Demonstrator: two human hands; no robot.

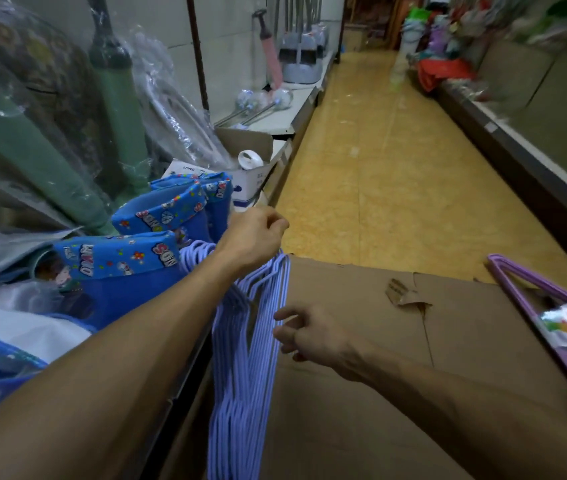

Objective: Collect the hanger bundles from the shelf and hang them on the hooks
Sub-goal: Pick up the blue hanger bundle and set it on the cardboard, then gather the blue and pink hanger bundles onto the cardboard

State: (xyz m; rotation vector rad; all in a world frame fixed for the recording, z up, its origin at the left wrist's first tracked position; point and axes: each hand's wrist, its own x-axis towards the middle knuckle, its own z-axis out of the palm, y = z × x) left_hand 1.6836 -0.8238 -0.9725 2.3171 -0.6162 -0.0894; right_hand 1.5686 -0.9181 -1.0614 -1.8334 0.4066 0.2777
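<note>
Both forearms are filling the bottom of the view, reaching forward over a big flattened cardboard box (396, 375) that is lying in the aisle. Left hand (252, 237) is curling closed around the top of a blue hanger bundle (245, 341), gripping it at the hooks; the bundle is hanging straight down from that hand, between the shelf (185, 386) edge and the cardboard's left edge. Right hand (313, 336) is sitting just right of the bundle, fingers loosely bent and spread, fingertips at or touching the hanger wires but not gripping anything I can make out. A purple hanger bundle (535, 317) with a printed label is lying on the cardboard at the right edge, well apart from both hands. Blue patterned fabric packs (119, 261) are sitting on the shelf just left of the left wrist, with plastic-wrapped green poles (115, 109) behind them and a white carton (251, 178) further along the shelf. Yellow tiled floor (396, 168) is running ahead between the two shelf rows. Far background is blurring out.
</note>
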